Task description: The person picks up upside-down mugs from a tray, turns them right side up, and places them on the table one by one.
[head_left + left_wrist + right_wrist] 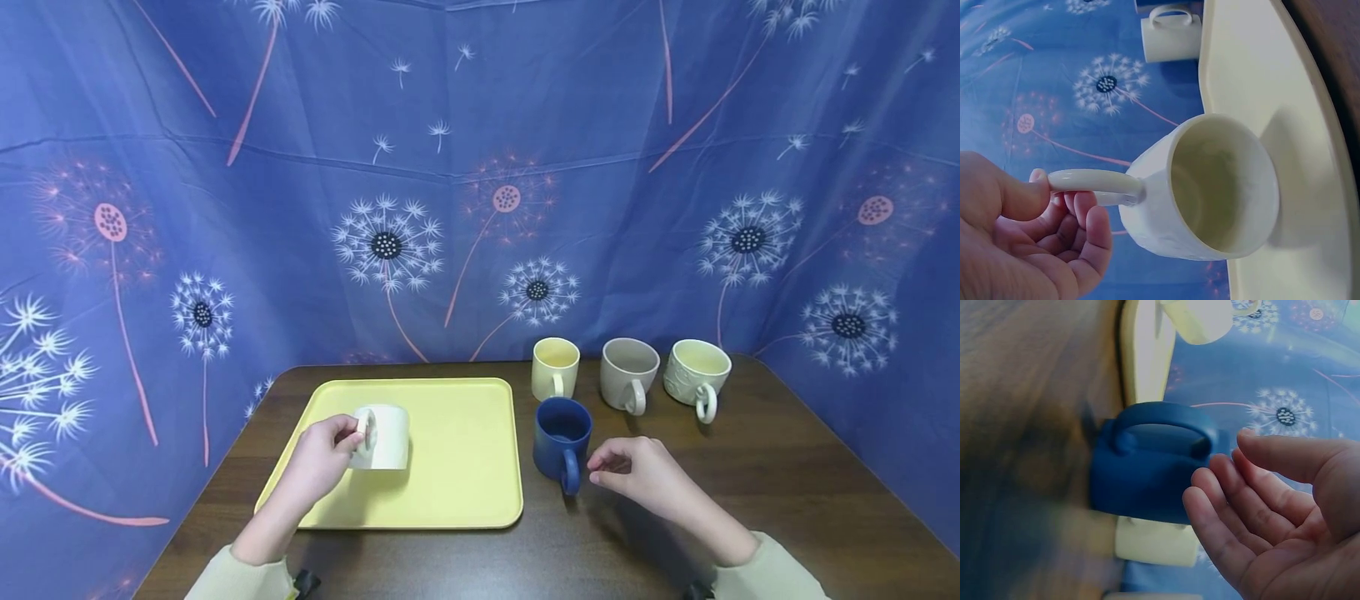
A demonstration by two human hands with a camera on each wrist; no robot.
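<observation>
My left hand (318, 454) pinches the handle of a white mug (388, 437) between thumb and fingers. This mug is over the left part of a pale yellow tray (461, 450), its shadow falling on the tray. Its mouth faces the left wrist camera, showing the inside; the head view does not show the opening. My right hand (645, 475) is just right of a dark blue mug (553, 442), fingers loosely bent and holding nothing. The blue mug stands upright, right of the tray, its handle (1166, 415) turned toward the person. A small gap separates fingertips and handle.
Behind the blue mug stands a pale yellow mug (555, 367). Farther right are a grey mug (626, 375) and a cream mug with a raised pattern (693, 375). A blue dandelion-print cloth (465, 208) hangs behind the dark wooden table (787, 500).
</observation>
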